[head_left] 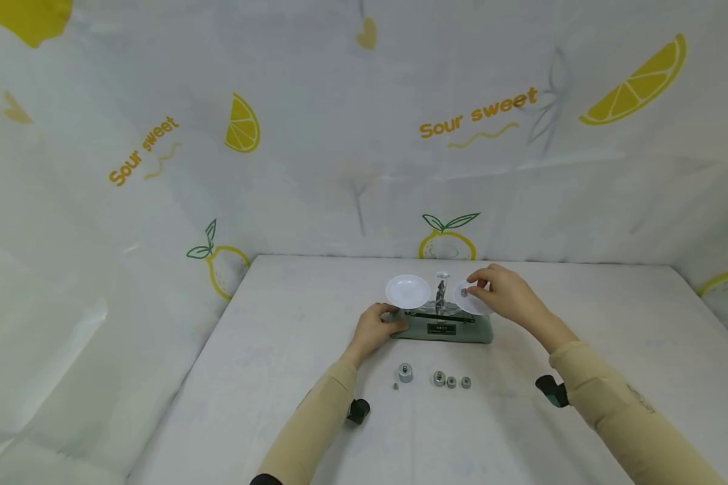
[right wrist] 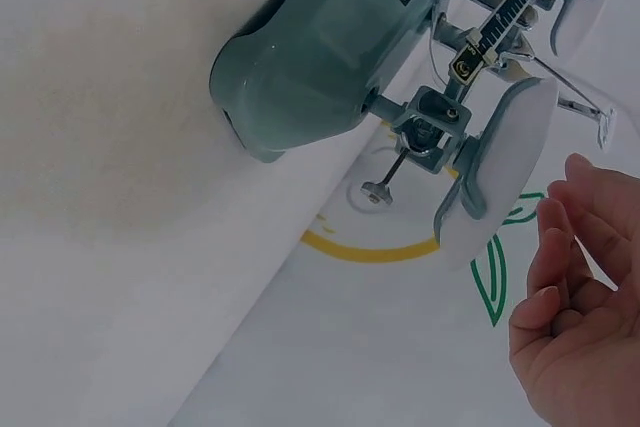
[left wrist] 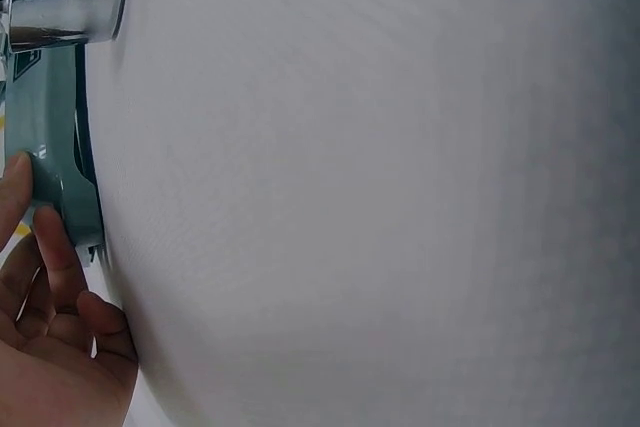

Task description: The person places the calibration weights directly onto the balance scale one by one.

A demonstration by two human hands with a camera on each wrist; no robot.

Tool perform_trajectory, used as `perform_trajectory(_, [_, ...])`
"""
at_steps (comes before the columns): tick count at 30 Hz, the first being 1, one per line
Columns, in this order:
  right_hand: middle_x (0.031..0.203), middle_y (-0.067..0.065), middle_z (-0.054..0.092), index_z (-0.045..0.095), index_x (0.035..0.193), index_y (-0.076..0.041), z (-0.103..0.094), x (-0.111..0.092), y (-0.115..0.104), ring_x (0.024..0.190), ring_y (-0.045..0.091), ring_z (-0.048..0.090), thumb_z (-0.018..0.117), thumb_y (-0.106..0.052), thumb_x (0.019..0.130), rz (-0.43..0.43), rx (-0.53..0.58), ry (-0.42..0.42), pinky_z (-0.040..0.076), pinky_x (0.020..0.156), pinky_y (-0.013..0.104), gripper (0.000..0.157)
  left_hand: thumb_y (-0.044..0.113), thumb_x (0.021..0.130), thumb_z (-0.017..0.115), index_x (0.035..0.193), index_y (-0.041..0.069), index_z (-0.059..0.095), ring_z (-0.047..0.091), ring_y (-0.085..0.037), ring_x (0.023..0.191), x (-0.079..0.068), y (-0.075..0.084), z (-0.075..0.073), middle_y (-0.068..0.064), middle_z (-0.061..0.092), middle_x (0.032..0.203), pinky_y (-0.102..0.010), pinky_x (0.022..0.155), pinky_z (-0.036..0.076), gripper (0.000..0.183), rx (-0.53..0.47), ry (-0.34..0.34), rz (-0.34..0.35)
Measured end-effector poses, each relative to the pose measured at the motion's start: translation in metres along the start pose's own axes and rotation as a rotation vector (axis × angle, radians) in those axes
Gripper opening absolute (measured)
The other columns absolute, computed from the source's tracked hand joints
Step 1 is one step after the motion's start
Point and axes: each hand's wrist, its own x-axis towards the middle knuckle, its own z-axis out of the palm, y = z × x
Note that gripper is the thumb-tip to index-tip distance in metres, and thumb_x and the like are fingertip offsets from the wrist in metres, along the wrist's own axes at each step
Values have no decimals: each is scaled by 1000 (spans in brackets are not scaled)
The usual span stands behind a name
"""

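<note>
A green-based balance scale [head_left: 441, 329] with two white pans stands near the back of the table. At the left end of its base is my left hand [head_left: 379, 326], thumb against the front and fingers round the end, gripping it. My right hand [head_left: 505, 291] hovers over the right pan [head_left: 474, 304], fingertips bent close together. A small metal weight [head_left: 464, 292] appears on that pan, just beside the fingertips. The right wrist view shows nothing between the fingers of the right hand [right wrist: 585, 292]; the pan's upper face is hidden there. The left pan [head_left: 408, 292] holds nothing visible.
In front of the scale several metal weights stand on the white table [head_left: 315, 303]: a larger one [head_left: 405, 372], a tiny one [head_left: 396, 386], and a row of others [head_left: 439, 378] to the right. A lemon-printed sheet [head_left: 340, 188] hangs behind.
</note>
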Motion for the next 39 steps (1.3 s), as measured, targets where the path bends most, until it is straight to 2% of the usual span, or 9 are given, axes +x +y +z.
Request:
perform_trajectory(9, [89,10,61,67,103,-1,-4,-11,-6,74,18,52,61,-13,88,-39,10,9,42,58,26,20,28,79,73,115,6,63,58,-23,101,-2,1,0,-10,61,116,-36,86,49,43,18,0,5])
perform_trajectory(19, [85,4,62,68,100,-4,-4,-31,-16,72,13,49,66,-14,85,-71,-5,33,42,58,23,18,29,80,72,116,7,63,58,-25,107,0,0,1,-10,61,119,-39,91,48,43,29,-1,8])
perform_trajectory(27, [82,-4,61,68,99,-7,12,-53,-21,71,6,49,67,-15,84,-117,32,10,43,57,20,17,29,80,72,117,7,63,57,-25,110,-1,1,1,-11,61,119,-40,94,47,44,26,-1,0])
perform_trajectory(33, [81,-8,60,68,99,-10,32,-67,-18,71,1,47,68,-15,83,-138,70,-59,44,59,18,16,29,81,72,118,7,62,57,-25,110,0,0,1,-10,61,119,-40,94,47,44,27,1,13])
perform_trajectory(39, [79,-9,58,67,98,-6,48,-75,-12,70,-1,46,68,-16,83,-167,120,-127,43,58,19,18,29,80,72,118,7,62,56,-26,111,1,-2,2,-11,61,119,-41,95,47,44,27,2,12])
